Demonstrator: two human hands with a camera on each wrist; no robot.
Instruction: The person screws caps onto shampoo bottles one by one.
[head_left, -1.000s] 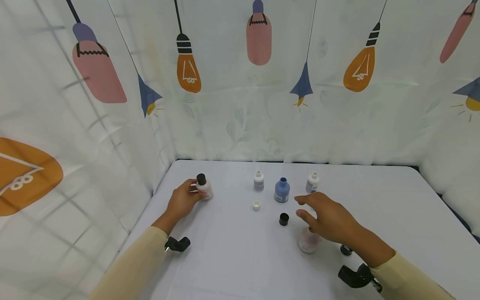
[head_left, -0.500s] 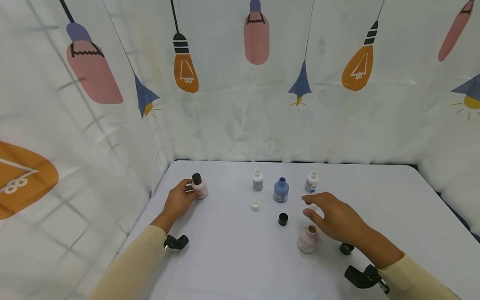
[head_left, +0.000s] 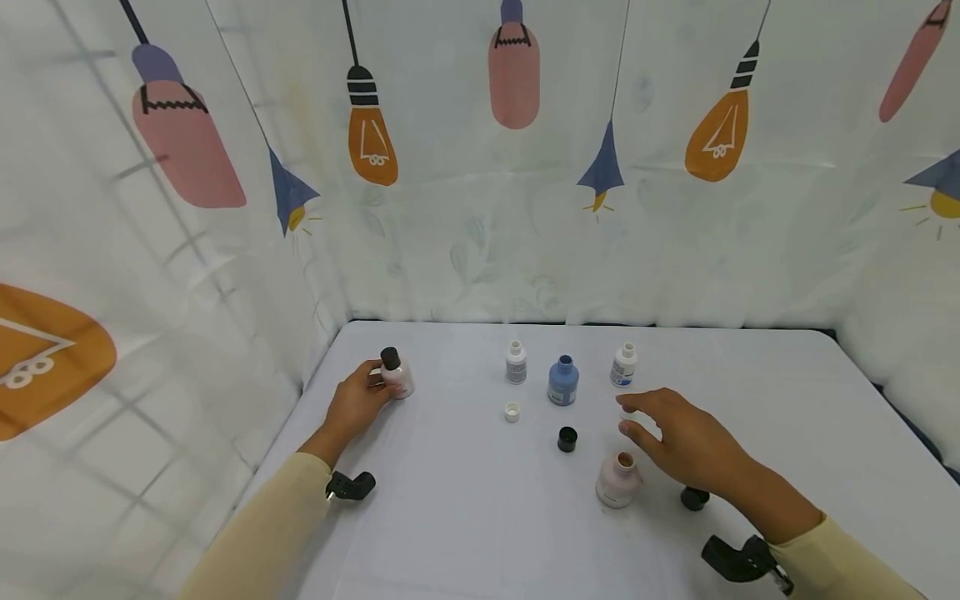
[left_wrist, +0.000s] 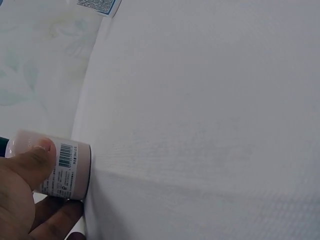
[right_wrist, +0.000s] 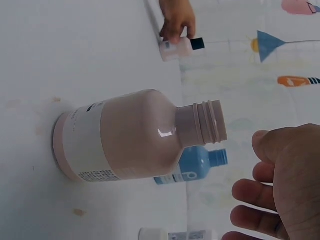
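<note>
1. The right hand is empty, its fingers loosely bent and thumb apart from them, held above the tabletop.
2. Nearest to it is the uncapped pink bottle, upright with its long axis vertical and mouth up; it stands to the thumb's left and closer to the person, not touched. The left hand is well apart from it.
3. The left hand grips the black-capped pale pink bottle around its body, at the table's far left; its base appears to rest on the cloth.
4. Farther out, between the hands, stand the open blue bottle and a black screw cap.
5. Beyond, two small uncapped white bottles flank the blue one.
</note>
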